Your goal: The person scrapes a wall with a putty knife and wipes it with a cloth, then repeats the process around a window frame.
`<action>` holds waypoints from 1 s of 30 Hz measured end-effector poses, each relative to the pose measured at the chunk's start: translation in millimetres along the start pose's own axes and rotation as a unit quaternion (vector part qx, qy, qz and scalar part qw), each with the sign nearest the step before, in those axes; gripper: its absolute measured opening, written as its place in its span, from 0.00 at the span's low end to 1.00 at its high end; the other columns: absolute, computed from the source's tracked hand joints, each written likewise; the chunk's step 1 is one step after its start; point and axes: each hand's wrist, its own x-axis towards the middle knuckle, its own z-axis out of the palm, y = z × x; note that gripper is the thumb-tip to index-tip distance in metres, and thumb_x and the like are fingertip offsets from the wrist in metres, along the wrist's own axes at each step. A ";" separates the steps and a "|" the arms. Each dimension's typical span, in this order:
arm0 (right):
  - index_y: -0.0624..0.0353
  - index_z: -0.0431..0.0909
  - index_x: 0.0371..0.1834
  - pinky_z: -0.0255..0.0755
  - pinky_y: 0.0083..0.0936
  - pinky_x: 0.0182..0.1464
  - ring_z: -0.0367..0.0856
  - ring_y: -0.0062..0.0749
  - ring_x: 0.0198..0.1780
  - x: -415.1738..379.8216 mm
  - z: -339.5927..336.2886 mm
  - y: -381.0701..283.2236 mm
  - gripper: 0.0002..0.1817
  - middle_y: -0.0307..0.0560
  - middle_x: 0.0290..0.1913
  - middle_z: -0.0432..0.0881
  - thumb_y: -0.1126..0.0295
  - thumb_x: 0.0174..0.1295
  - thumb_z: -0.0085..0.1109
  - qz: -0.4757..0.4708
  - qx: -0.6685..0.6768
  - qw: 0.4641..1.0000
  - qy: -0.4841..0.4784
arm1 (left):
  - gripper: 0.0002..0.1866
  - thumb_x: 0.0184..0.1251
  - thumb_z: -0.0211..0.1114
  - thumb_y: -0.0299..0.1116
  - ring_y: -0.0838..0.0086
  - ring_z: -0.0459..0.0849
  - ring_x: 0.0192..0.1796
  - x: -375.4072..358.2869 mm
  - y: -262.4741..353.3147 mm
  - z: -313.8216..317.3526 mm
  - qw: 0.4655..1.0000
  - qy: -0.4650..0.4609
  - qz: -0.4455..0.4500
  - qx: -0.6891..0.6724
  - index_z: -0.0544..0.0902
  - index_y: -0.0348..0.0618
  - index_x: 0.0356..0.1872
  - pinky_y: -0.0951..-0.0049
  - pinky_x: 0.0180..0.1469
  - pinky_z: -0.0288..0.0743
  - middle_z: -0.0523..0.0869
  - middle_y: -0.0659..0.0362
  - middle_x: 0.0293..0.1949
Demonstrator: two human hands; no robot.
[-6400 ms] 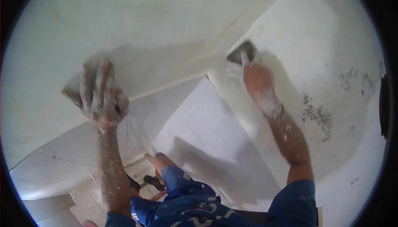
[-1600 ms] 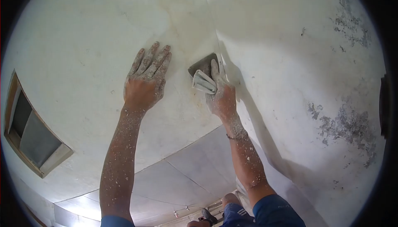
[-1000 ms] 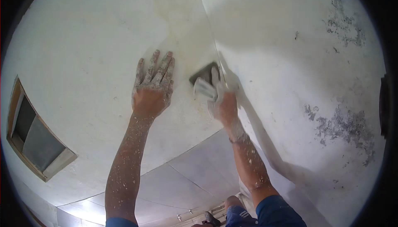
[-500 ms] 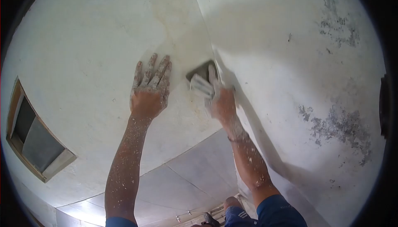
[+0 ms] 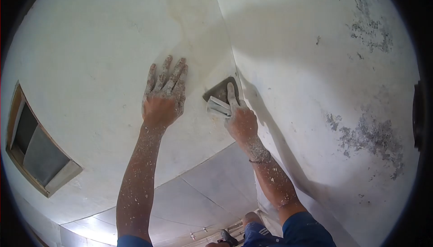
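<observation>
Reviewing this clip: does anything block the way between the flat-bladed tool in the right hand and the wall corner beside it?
Nothing visible does. The right hand holds the flat-bladed tool right beside the corner, and the left hand is off to the tool's left, out of that gap.

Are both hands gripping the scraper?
No, only the right hand grips the scraper; the left hand lies apart from it, flat against the wall.

Arms (image 5: 137,184) were extended forward, skin flecked white. Left hand (image 5: 161,97) lay flat, back in view, fingers (image 5: 172,81) straight, slightly parted, dust-coated. Right hand (image 5: 241,120) was curled in a grip, index finger (image 5: 232,94) outstretched; right forearm (image 5: 273,179) slanted inward.
</observation>
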 end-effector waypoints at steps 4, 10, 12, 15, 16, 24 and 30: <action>0.59 0.50 0.73 0.82 0.36 0.32 0.84 0.49 0.28 27.1 -30.4 -22.1 0.41 0.70 0.57 0.71 0.77 0.52 0.53 -0.011 -0.016 0.998 0.059 | 0.27 0.62 0.55 0.29 0.65 0.57 0.73 0.0 -1.7 0.1 1.000 0.004 -0.007 -0.015 0.68 0.45 0.65 0.54 0.74 0.48 0.64 0.62 0.69; 0.59 0.51 0.73 0.80 0.35 0.26 0.83 0.45 0.27 -11.5 -6.3 -10.8 0.40 0.68 0.46 0.77 0.75 0.53 0.52 0.017 -0.077 0.997 -0.020 | 0.28 0.60 0.55 0.26 0.66 0.58 0.73 -3.5 -6.8 -5.5 0.999 0.009 0.005 -0.047 0.68 0.44 0.64 0.55 0.74 0.49 0.65 0.61 0.69; 0.58 0.49 0.73 0.80 0.34 0.25 0.83 0.44 0.26 -12.5 -8.6 -9.4 0.41 0.67 0.45 0.77 0.76 0.52 0.52 -0.007 -0.105 0.994 0.013 | 0.28 0.60 0.55 0.26 0.66 0.58 0.72 -2.2 -2.7 -3.3 0.999 0.013 0.002 -0.045 0.68 0.44 0.64 0.55 0.74 0.49 0.65 0.61 0.69; 0.58 0.50 0.73 0.81 0.33 0.25 0.83 0.44 0.26 -18.9 0.8 4.4 0.41 0.68 0.47 0.76 0.77 0.52 0.53 0.000 -0.111 0.994 0.025 | 0.28 0.59 0.55 0.26 0.66 0.58 0.72 -1.4 -2.4 -1.0 0.999 0.016 -0.012 -0.038 0.69 0.44 0.64 0.55 0.74 0.50 0.65 0.61 0.69; 0.58 0.50 0.73 0.81 0.33 0.25 0.83 0.44 0.26 -17.8 6.8 6.3 0.41 0.68 0.47 0.76 0.77 0.52 0.53 -0.002 -0.110 0.994 0.027 | 0.28 0.59 0.55 0.26 0.66 0.58 0.72 -4.3 -1.0 -0.2 0.999 0.021 -0.014 -0.036 0.69 0.44 0.64 0.55 0.74 0.49 0.65 0.61 0.69; 0.56 0.51 0.73 0.79 0.36 0.27 0.82 0.47 0.26 -22.6 9.0 -5.5 0.41 0.63 0.41 0.77 0.77 0.51 0.54 0.040 -0.054 0.997 0.047 | 0.29 0.56 0.59 0.29 0.69 0.57 0.73 -5.8 -11.4 -3.2 1.000 0.021 -0.001 -0.005 0.70 0.45 0.63 0.57 0.75 0.49 0.66 0.64 0.68; 0.56 0.52 0.73 0.79 0.39 0.29 0.82 0.49 0.28 -7.5 -5.4 -20.9 0.40 0.62 0.39 0.78 0.80 0.52 0.51 0.015 -0.024 0.996 0.086 | 0.29 0.57 0.56 0.25 0.67 0.56 0.73 -9.8 -11.7 -10.4 0.999 -0.009 -0.014 -0.037 0.69 0.46 0.64 0.55 0.75 0.46 0.66 0.64 0.69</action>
